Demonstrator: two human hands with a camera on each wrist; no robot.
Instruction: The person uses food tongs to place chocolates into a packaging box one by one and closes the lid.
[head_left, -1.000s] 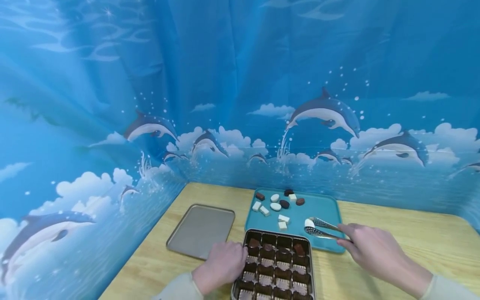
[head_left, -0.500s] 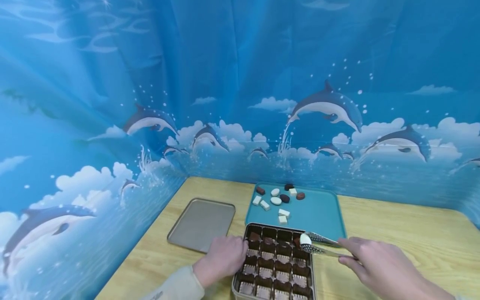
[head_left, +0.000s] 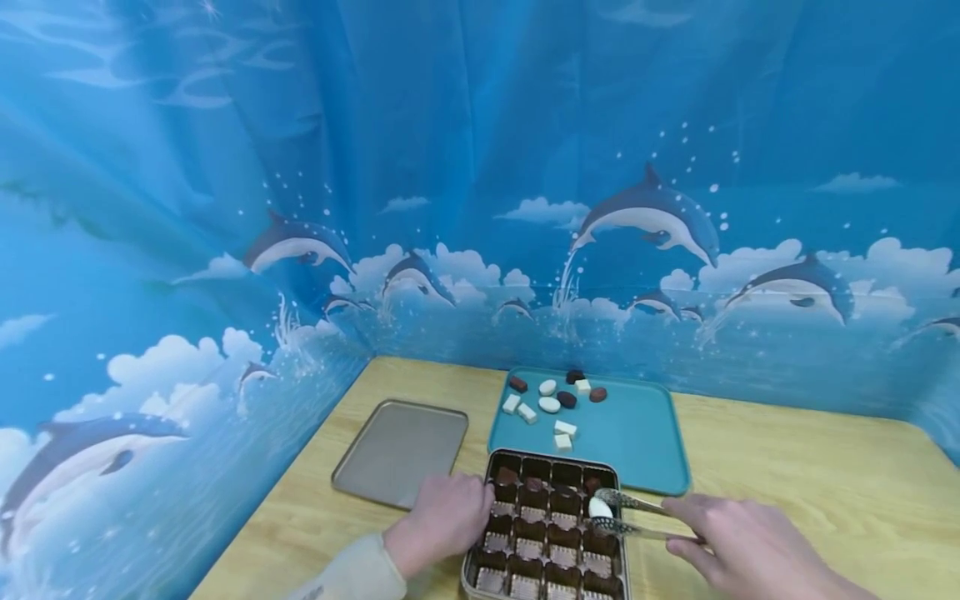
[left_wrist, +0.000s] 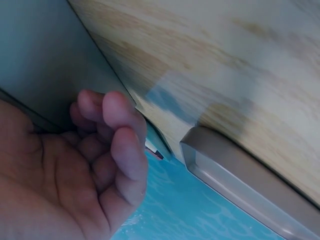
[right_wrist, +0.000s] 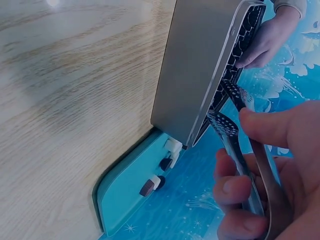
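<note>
My right hand grips a pair of metal tongs with perforated tips. Between those tips sits a white egg-shaped sweet, over the right column of a tin with a brown divided insert. In the right wrist view the tongs' tips reach past the tin's rim, and the sweet is hidden. My left hand holds the tin's left edge with curled fingers; the thumb is hidden in the left wrist view. Dark chocolates fill the far row of compartments, while the nearer rows show bare bottoms.
Behind the tin lies a teal tray with several white and brown sweets, mostly on its left half. A flat grey metal lid rests on the wooden table at the left. Dolphin-printed curtains close off the back and left.
My right hand has carried the white sweet in the tongs from above the teal tray, left and nearer, to the tin's right column. The left hand has stayed at the tin's edge.
</note>
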